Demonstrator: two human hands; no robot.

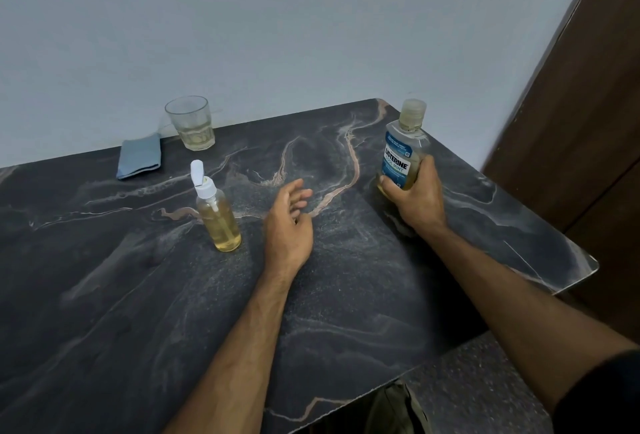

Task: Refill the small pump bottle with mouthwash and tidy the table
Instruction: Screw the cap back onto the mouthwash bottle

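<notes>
Right hand clamped on capped clear Listerine mouthwash bottle, upright at dark marble table right edge. Left hand loose, empty, beside small clear pump bottle of yellow liquid.

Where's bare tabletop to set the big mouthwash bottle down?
Bare table lies nearer the person than the pump bottle, and between the left hand and the right hand holding the mouthwash bottle. Crowded: far left, cloth beside glass.
</notes>
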